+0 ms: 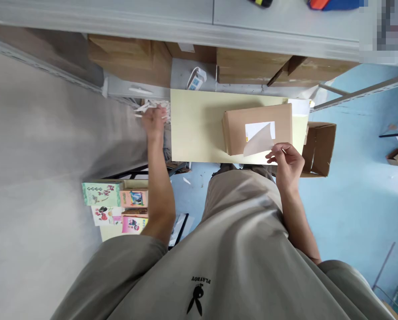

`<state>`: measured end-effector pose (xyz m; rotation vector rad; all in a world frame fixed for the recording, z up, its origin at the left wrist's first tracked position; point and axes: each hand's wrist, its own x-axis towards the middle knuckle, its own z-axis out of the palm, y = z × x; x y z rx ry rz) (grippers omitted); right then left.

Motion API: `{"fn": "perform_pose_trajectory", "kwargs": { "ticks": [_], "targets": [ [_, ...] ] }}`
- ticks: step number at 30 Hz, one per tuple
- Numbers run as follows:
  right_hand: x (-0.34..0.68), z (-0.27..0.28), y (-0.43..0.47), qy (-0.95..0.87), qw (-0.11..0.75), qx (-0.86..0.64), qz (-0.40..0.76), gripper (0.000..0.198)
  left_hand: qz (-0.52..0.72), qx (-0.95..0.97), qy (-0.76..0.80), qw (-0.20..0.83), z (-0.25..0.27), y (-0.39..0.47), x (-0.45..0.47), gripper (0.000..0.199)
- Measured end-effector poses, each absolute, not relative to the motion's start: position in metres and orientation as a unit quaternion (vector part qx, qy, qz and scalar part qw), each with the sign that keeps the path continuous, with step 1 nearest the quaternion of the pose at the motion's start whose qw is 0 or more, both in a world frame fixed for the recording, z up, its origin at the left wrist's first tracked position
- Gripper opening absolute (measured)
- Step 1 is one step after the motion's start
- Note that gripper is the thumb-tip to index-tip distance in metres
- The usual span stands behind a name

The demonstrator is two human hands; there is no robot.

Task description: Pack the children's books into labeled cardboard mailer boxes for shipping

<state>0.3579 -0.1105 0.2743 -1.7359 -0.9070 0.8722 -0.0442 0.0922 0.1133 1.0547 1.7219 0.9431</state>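
Centrally, a pale yellow rectangular tabletop (194, 129) bears a brown cardboard box (235, 131), apparently closed, with a white paper label (253, 130) on top. The right hand (287, 160) pinches a thin translucent sheet (260, 143) slanting across that label. Labelling looks mostly done; the sheet seems left to settle. The left hand (155, 119), fingers curled, hovers by white scraps (148, 105); whether it grips one, I cannot tell.

Soft light throws shadow beside the carton (235, 133), glare whitens the blue floor (365, 195), and the pixelated upper-right corner seems unreadable.
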Motion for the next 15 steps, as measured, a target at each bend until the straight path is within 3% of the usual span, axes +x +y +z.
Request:
{"fn": "perform_pose_trajectory", "kwargs": {
  "ticks": [7,11,15],
  "targets": [
    [0.378,0.267,-0.097,-0.487,0.45,-0.689,0.292,0.03,0.38,0.423,0.506,0.648,0.202,-0.023,0.142,0.047],
    [0.384,0.261,-0.091,-0.607,0.4,-0.632,0.267,0.018,0.391,0.413,0.484,0.665,0.243,-0.047,0.199,0.048],
    [0.391,0.249,-0.093,-0.667,0.325,-0.612,0.274,0.021,0.406,0.394,0.531,0.63,0.241,-0.049,0.225,0.053]
  ]
}}
